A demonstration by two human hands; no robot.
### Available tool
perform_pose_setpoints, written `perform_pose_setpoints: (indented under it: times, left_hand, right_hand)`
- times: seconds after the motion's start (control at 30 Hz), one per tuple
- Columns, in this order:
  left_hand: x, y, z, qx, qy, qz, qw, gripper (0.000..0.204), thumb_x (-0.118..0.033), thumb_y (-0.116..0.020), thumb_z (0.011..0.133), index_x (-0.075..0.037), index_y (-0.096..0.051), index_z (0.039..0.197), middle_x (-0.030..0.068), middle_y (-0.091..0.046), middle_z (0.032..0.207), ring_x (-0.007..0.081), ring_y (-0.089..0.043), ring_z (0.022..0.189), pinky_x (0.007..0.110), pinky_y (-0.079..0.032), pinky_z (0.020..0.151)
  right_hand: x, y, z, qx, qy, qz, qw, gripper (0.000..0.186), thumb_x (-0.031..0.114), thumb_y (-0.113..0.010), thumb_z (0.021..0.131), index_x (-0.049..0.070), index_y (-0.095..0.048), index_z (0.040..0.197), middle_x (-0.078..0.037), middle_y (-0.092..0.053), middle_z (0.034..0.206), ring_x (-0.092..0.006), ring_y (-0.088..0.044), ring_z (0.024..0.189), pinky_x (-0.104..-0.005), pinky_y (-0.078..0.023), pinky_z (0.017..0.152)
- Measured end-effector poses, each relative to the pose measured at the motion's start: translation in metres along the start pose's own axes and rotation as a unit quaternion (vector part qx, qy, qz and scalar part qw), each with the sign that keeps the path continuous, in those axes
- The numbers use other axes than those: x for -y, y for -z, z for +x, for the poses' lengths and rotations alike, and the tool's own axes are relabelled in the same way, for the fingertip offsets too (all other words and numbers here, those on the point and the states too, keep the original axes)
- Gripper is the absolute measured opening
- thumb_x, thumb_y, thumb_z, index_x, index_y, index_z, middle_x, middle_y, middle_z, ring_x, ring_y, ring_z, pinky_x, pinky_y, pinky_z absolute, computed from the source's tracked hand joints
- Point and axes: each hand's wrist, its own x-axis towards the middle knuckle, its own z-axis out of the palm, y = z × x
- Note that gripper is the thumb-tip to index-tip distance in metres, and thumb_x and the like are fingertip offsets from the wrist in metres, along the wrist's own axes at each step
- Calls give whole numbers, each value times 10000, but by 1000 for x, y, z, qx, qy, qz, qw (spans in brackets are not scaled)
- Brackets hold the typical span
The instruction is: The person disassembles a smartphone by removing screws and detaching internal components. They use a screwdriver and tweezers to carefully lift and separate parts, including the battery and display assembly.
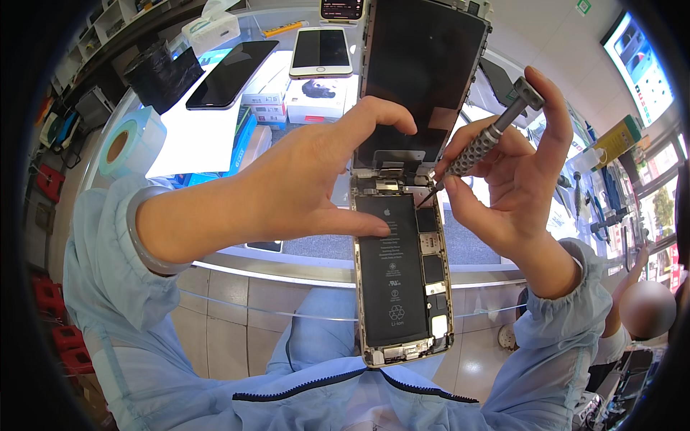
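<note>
An opened smartphone (442, 287) stands before me, its lower body bare and its black battery (394, 287) showing. The lifted screen assembly (424, 57) rises from the body's upper end, its inner side facing me. My left hand (302, 176) grips the phone from the left. Its thumb lies on the battery and its index finger arches in front of the screen assembly; the other fingers are largely hidden. My right hand (514, 205) holds a grey metal screwdriver (478, 149), slanted down to the left. The screwdriver's tip meets the board area right of the battery's top.
Behind the phone is a glass counter (302, 260) with a white phone (321, 52), a black phone (231, 75), small boxes (316, 99), a tape roll (131, 144) and a tissue box (210, 29). Tools (611, 219) hang at the right. Another person (614, 316) is at the far right.
</note>
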Motion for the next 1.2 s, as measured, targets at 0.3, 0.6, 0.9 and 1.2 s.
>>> perform_pose_setpoints:
  times: [0.3,0.6,0.9,1.2]
  left_hand:
    - [-2,-1,1,-19,-19,1,1000,786,-186,-830,650,-108,-361,1276,112,-514,1178,356,-594,923,391,-486,740]
    - [-2,1,0,13,21,-7,1000,859,-235,-862,634,-113,-367,1326,23,-423,1267,139,-508,1037,262,-423,739]
    - [-3,-2,2,-14,-4,-11,1000,778,-176,-822,654,-119,-351,1270,103,-562,1087,319,-599,854,381,-480,690]
    - [-4,-1,4,-2,30,-5,1000,816,-206,-847,634,-139,-358,1284,69,-530,1135,248,-559,850,349,-471,706]
  right_hand:
    - [-1,0,3,15,8,9,1000,1019,-64,-682,745,158,15,1455,-140,-597,918,-200,-645,828,-327,-560,748]
    - [-3,6,5,39,-4,14,999,992,-93,-638,737,159,-5,1457,-130,-612,922,-210,-632,883,-319,-525,775]
    - [-3,5,6,33,-72,128,989,1014,-30,-722,755,173,-15,1453,-140,-612,924,-195,-641,886,-319,-540,778]
    - [-7,10,4,52,-4,80,995,977,-45,-700,758,170,-46,1451,-153,-606,997,-207,-634,943,-323,-546,794]
